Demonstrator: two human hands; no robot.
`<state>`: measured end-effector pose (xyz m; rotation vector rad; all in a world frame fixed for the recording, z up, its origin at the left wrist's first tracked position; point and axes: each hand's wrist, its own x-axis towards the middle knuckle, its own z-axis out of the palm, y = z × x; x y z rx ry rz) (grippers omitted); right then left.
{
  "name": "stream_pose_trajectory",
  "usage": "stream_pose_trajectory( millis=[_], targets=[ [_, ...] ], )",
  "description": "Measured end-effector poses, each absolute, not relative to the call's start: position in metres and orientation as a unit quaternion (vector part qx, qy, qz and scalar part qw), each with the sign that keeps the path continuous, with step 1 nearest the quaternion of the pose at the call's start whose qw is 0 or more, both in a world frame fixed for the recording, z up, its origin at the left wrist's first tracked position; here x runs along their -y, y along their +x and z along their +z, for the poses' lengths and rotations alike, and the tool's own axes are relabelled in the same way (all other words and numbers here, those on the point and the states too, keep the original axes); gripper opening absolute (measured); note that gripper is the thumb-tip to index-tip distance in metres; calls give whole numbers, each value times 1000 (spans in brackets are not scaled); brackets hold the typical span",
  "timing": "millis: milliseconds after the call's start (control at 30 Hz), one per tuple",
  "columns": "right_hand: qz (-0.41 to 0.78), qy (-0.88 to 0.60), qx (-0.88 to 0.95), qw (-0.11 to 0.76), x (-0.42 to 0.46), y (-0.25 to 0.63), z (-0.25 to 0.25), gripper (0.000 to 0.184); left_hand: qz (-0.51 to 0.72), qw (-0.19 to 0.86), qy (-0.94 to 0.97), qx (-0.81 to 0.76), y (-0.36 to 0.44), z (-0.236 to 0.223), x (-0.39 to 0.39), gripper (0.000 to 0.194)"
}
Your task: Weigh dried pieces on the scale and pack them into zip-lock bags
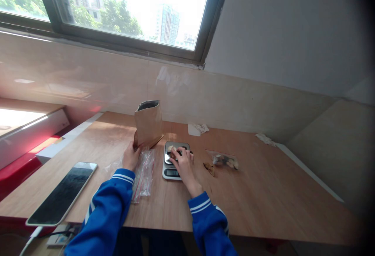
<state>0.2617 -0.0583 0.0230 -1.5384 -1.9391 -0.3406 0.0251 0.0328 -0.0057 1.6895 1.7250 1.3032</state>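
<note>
An upright brown paper pouch (148, 125), its dark-lined mouth gaping, stands left of the scale. My left hand (131, 155) is closed around its lower left side, the fingers partly behind it. On the silver plate of a small digital kitchen scale (165, 170) lie brown and pale pieces that look like dried mushrooms (171, 150). My right hand (185, 165) reaches over the plate with bent fingers closed on these pieces, hiding some. The scale's display (171, 172) faces me; its digits are unreadable. Clear zip bags (145, 174) with red seals lie between my forearms.
Right of the scale lie a brown dried piece (209, 168) and a filled clear zip bag (225, 160). A large phone (63, 193) with a cable lies at the table's left edge. Crumpled tissues (198, 129) rest along the wall, below a window (131, 9).
</note>
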Motion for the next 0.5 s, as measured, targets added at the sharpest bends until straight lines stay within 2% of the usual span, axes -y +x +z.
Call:
stream_pose_trajectory(
  millis=[133, 333, 400, 500],
  targets=[
    [-116, -599, 712, 347, 64, 266, 20, 37, 466, 189, 598, -625, 26, -2, -31, 44],
    [-98, -625, 649, 422, 84, 277, 10, 33, 475, 174, 594, -625, 24, -5, -33, 43],
    [-99, -620, 655, 420, 89, 275, 9, 34, 476, 173, 598, -621, 23, -7, -34, 43],
    [-100, -581, 718, 371, 93, 260, 13, 40, 476, 178, 600, -618, 22, -9, -37, 42]
  ],
)
